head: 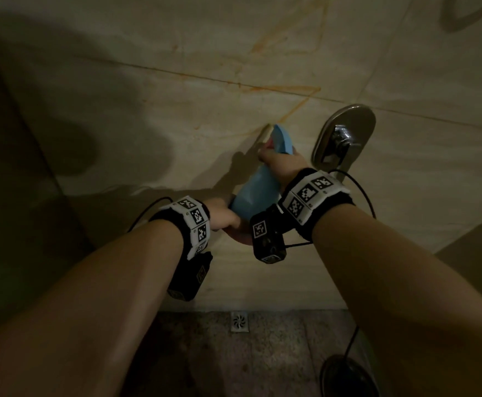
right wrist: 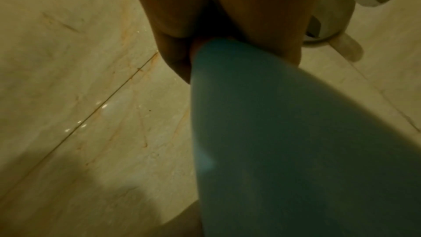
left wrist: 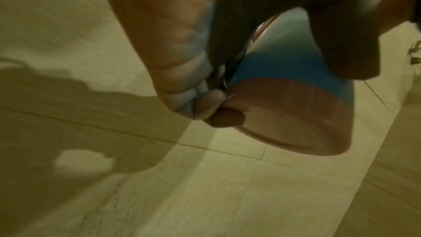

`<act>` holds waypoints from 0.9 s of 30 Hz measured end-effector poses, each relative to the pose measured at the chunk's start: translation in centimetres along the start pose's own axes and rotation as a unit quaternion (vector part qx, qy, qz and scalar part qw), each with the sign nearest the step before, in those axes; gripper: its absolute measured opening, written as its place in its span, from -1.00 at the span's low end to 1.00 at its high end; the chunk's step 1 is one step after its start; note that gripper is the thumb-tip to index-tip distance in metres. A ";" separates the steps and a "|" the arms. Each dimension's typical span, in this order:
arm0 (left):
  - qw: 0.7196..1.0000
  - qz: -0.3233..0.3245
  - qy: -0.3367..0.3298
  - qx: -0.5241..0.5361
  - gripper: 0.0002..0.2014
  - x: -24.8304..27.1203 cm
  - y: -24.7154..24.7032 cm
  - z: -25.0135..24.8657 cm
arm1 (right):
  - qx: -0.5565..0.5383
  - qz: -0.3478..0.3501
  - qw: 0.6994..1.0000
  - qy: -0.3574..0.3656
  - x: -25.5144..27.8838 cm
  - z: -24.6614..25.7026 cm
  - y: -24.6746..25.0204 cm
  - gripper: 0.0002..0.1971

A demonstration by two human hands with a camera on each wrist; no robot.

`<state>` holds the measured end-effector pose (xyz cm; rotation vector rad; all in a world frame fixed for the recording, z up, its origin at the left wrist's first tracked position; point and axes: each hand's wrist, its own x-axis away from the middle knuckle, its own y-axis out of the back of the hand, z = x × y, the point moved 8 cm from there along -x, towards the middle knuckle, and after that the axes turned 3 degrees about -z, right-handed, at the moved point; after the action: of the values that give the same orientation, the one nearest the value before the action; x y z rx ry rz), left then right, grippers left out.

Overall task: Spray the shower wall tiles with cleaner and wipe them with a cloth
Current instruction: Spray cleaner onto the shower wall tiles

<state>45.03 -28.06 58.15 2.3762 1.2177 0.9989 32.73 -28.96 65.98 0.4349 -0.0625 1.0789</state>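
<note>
The left hand [head: 228, 222] cups the base of a blue plastic cleaner bottle [head: 255, 193], fingers curled around its reddish-brown bottom rim, as the left wrist view shows; a pale cloth [left wrist: 196, 71] seems bunched under the same fingers, though blur makes that uncertain. The bottle tilts up and away toward the beige veined shower wall tiles [head: 177, 116], its top close to the wall. The right hand [head: 280, 163] grips the bottle's neck, fingers wrapped round it. Just right of that hand a chrome oval shower valve with a lever handle [head: 344, 136] is fixed to the wall. Below, a small square floor drain [head: 239, 321] sits in the dark speckled floor [head: 262, 362].
</note>
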 end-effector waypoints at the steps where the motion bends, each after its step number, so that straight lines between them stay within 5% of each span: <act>1: 1.000 -0.006 -0.002 0.013 -0.47 0.2 0.1 -0.1 | -0.005 0.002 1.000 0.011 0.2 0.1 0.0 -0.50; 5: 0.997 -0.028 -0.017 0.071 -0.43 0.8 0.6 -0.6 | 0.008 0.007 0.999 0.053 0.9 0.9 0.2 -0.35; 10: 0.992 -0.048 -0.032 0.110 -0.27 1.2 0.7 -0.8 | 0.065 0.014 0.994 0.081 2.1 2.0 1.3 -0.62; 13: 0.988 -0.038 -0.038 0.145 -0.27 1.7 0.5 -1.3 | 0.079 0.004 0.990 0.121 2.7 3.3 2.1 -0.59; 27: 0.994 -0.071 -0.078 0.023 -0.32 2.7 0.6 -3.2 | 0.085 -0.052 0.984 0.148 4.3 4.5 5.0 -0.60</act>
<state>44.25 -26.43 62.04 2.3154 1.3419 0.7345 31.20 -25.08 72.79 0.4221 0.3151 1.0394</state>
